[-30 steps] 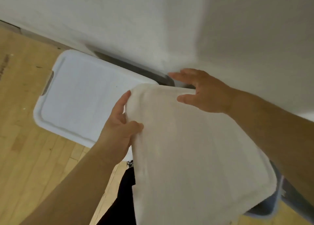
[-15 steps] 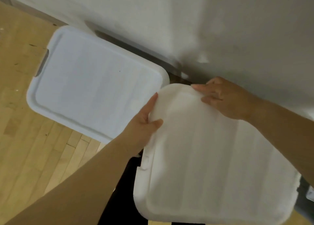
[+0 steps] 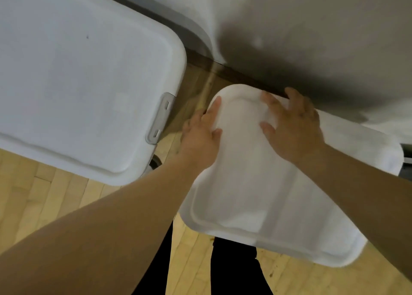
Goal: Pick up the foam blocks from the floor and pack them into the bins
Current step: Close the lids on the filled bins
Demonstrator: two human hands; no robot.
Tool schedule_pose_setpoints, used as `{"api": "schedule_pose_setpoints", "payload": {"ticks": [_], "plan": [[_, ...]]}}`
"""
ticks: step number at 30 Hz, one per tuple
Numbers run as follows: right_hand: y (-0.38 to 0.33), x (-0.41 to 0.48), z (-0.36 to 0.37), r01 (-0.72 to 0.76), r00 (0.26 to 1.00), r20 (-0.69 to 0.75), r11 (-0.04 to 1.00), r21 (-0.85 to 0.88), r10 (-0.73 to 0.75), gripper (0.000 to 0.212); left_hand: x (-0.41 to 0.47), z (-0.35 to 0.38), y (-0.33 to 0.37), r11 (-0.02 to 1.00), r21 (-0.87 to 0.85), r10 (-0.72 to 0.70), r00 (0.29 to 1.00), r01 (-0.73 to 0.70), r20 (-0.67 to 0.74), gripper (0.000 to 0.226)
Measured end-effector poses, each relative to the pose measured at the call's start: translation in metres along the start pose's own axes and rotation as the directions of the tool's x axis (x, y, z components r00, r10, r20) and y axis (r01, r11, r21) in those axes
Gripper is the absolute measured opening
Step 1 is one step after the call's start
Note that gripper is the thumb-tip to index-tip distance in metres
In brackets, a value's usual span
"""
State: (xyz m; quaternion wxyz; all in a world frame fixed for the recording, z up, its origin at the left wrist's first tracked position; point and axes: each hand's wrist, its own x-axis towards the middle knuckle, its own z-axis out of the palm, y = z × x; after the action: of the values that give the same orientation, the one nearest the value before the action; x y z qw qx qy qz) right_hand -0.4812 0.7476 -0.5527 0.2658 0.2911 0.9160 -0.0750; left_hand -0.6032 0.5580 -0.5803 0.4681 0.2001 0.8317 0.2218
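Observation:
A white bin lid (image 3: 256, 194) lies tilted under both my hands, close to the wall. My left hand (image 3: 200, 136) grips its left edge, with one finger and the thumb on top and the other fingers round the rim. My right hand (image 3: 294, 127) presses flat on the lid's far end, fingers spread. The bin beneath is hidden, apart from a grey sliver (image 3: 406, 161) at the right. No foam block is in view.
A second bin with a white lid (image 3: 78, 83) and a grey latch (image 3: 160, 118) stands at the left on the wooden floor (image 3: 55, 201). A narrow gap separates the two lids. The white wall (image 3: 312, 38) runs behind both. My dark trouser legs (image 3: 234, 272) are below.
The lid has gone down and away from me toward the wall. My right hand went from holding its far edge to lying flat on top. The view has swung closer and to the right.

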Motion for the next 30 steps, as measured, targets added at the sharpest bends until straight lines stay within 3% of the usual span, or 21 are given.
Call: {"api": "schedule_pose_setpoints", "payload": {"ticks": [3, 6, 8, 13, 15, 21, 27, 30], "plan": [[-0.023, -0.042, 0.022, 0.028, 0.995, 0.097, 1.0, 0.01, -0.029, 0.099, -0.008, 0.012, -0.003, 0.994, -0.103, 0.021, 1.0, -0.023, -0.017, 0.079], [-0.027, -0.072, 0.043, -0.019, 0.968, 0.253, 0.999, 0.046, 0.007, 0.115, -0.006, 0.013, 0.001, 0.999, -0.033, 0.01, 1.0, -0.011, -0.013, 0.089], [-0.023, -0.075, 0.048, -0.031, 0.96, 0.281, 0.997, 0.065, 0.012, 0.118, -0.004, 0.009, -0.001, 0.999, 0.013, -0.042, 0.999, 0.042, 0.033, 0.099], [-0.025, -0.07, 0.047, -0.047, 0.949, 0.314, 0.996, 0.079, 0.02, 0.12, -0.026, -0.003, -0.037, 0.937, -0.196, -0.267, 0.955, 0.288, 0.13, 0.131], [-0.026, -0.07, 0.047, -0.049, 0.948, 0.317, 0.996, 0.072, 0.024, 0.12, -0.04, -0.005, -0.043, 0.931, -0.162, -0.308, 0.943, 0.327, 0.129, 0.133], [-0.028, -0.068, 0.048, -0.056, 0.943, 0.333, 0.995, 0.083, 0.025, 0.118, -0.078, 0.009, -0.05, 0.989, 0.1, -0.115, 0.988, 0.105, 0.103, 0.115], [-0.026, -0.068, 0.052, -0.05, 0.944, 0.328, 0.994, 0.097, 0.015, 0.119, -0.077, 0.007, -0.055, 0.995, 0.097, -0.019, 0.982, 0.001, 0.188, 0.106], [-0.024, -0.069, 0.051, -0.048, 0.948, 0.317, 0.992, 0.12, 0.008, 0.12, -0.076, 0.007, -0.056, 0.996, 0.086, -0.043, 0.973, 0.024, 0.226, 0.105]]}}
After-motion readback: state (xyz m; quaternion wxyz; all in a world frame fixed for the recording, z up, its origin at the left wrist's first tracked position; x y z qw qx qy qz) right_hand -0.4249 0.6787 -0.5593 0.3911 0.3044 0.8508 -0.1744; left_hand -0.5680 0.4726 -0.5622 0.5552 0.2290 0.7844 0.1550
